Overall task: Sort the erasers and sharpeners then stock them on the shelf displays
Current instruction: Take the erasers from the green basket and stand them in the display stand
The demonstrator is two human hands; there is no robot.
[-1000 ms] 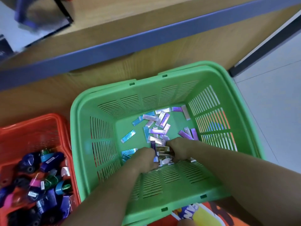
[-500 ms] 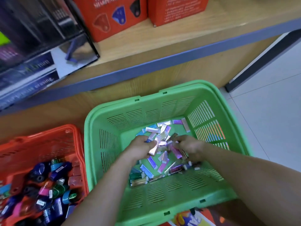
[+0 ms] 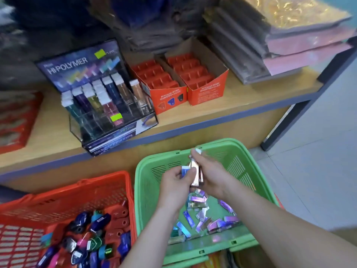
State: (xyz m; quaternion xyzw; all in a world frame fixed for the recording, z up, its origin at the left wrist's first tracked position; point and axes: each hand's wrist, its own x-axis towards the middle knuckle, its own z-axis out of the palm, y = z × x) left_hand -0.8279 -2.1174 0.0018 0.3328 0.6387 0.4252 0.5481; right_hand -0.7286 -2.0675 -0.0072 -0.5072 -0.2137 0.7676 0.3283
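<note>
A green basket (image 3: 146,171) holds several slim metallic erasers (image 3: 201,213) on its floor. Above it, my left hand (image 3: 175,180) grips a blue-and-white eraser (image 3: 185,171), and my right hand (image 3: 210,176) holds a small upright bunch of erasers (image 3: 195,176). The two hands touch over the basket. To the left, an orange basket (image 3: 63,192) is filled with several coloured sharpeners (image 3: 92,240). On the wooden shelf (image 3: 241,101) stand a Hi-Polymer eraser display (image 3: 104,97) and two orange sharpener boxes (image 3: 185,82) with bare slots.
An orange tray (image 3: 15,120) lies on the shelf at far left. Stacked folded packs (image 3: 251,41) fill the shelf's right end. A dark shelf post (image 3: 301,105) stands at right, with pale floor tiles (image 3: 318,171) beyond it.
Both hands have risen from the floor of the green basket with erasers in them. My view has tilted up, so the shelf with its displays now shows.
</note>
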